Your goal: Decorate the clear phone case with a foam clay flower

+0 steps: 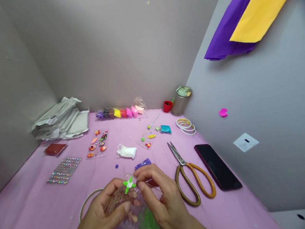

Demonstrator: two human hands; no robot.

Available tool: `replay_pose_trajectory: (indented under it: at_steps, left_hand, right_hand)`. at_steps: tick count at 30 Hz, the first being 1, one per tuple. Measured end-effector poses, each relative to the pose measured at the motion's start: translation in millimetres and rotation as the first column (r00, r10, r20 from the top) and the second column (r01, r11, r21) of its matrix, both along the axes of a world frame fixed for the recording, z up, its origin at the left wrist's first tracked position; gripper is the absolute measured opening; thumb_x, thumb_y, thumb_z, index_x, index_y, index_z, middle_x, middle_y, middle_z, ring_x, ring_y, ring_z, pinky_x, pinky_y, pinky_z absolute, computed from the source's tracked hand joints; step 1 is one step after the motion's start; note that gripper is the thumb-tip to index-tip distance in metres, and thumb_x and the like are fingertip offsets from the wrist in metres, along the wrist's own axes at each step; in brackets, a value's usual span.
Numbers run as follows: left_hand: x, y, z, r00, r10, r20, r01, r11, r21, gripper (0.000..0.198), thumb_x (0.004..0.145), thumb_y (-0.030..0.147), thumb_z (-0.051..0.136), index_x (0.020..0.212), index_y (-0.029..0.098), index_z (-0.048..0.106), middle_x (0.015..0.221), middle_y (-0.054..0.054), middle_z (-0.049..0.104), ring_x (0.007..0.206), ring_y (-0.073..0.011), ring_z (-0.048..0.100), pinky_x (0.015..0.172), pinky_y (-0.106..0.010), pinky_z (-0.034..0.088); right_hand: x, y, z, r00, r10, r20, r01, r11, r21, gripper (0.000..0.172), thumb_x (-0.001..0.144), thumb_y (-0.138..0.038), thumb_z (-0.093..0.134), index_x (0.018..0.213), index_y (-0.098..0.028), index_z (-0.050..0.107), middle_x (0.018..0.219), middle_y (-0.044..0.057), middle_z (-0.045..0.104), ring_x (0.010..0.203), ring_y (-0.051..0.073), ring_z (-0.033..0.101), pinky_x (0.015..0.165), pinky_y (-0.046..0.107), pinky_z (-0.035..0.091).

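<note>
Low in the middle of the view, my left hand (107,208) and my right hand (160,196) meet over the pink table (29,212). Between their fingertips sits a small green star-shaped clay piece (129,184) with a white centre, lying on a clear plastic sheet (120,198) that my left hand grips. My right thumb and forefinger pinch at the star's edge. A lump of green clay in a clear bag (149,224) lies under my right hand. A purple clay piece (143,163) lies just beyond my fingers.
Gold-handled scissors (191,177) and a black phone (217,166) lie to the right. Farther back are a white clay bag (126,151), sticker sheets (98,144), a gem sheet (64,170), a row of coloured clay bags (121,112), white rings (186,125), a red cup (167,106), a jar (181,100) and stacked packets (61,119).
</note>
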State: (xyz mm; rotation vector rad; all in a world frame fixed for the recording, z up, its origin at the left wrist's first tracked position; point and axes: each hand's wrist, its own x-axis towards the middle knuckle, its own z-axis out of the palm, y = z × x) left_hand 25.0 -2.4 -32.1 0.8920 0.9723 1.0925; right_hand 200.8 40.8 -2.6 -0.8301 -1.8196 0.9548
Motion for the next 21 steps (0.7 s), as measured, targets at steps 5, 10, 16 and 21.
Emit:
replay_pose_trajectory:
  at_steps: [5,10,16,21]
  left_hand:
    - [0.5,-0.3,-0.3,1.0,-0.005,-0.006,0.006,1.0,0.006,0.016,0.083,0.035,0.076,0.093,0.025,0.07,0.085,0.001,0.066,0.077,-0.0172,0.063,0.068,-0.024,0.055]
    - [1.0,-0.8,-0.9,1.0,-0.015,-0.006,0.015,1.0,0.004,0.015,0.083,0.034,0.075,0.093,0.025,0.07,0.086,0.0,0.066,0.079,-0.0184,0.064,0.069,-0.025,0.056]
    - [1.5,-1.4,-0.8,1.0,-0.012,-0.005,0.012,1.0,0.005,0.014,0.084,0.033,0.076,0.093,0.025,0.07,0.083,0.001,0.067,0.076,-0.0167,0.064,0.07,-0.024,0.055]
    - [1.3,-0.9,-1.5,1.0,-0.016,-0.002,0.016,1.0,0.011,0.015,0.083,0.034,0.076,0.093,0.025,0.071,0.085,0.001,0.066,0.079,-0.018,0.063,0.069,-0.025,0.056]
  right_hand:
    - [-1.8,0.3,1.1,0.999,0.006,-0.04,-0.011,0.993,-0.119,0.009,0.092,-0.014,0.056,0.087,-0.02,0.06,0.092,0.003,0.067,0.085,0.015,0.064,0.072,0.024,0.049]
    - [-3.0,0.4,-0.6,0.999,0.015,-0.045,-0.02,0.993,-0.118,0.009,0.093,-0.016,0.057,0.086,-0.02,0.06,0.091,0.003,0.067,0.085,0.015,0.064,0.072,0.025,0.048]
    - [-2.5,0.9,1.3,0.998,0.019,-0.06,-0.027,0.991,-0.127,0.009,0.093,-0.017,0.056,0.085,-0.02,0.059,0.091,0.003,0.066,0.083,0.016,0.064,0.072,0.026,0.049]
    - [-3.2,0.3,3.1,0.997,0.022,-0.07,-0.031,0.991,-0.133,0.01,0.093,-0.016,0.056,0.084,-0.02,0.059,0.09,0.004,0.066,0.082,0.016,0.064,0.072,0.027,0.049]
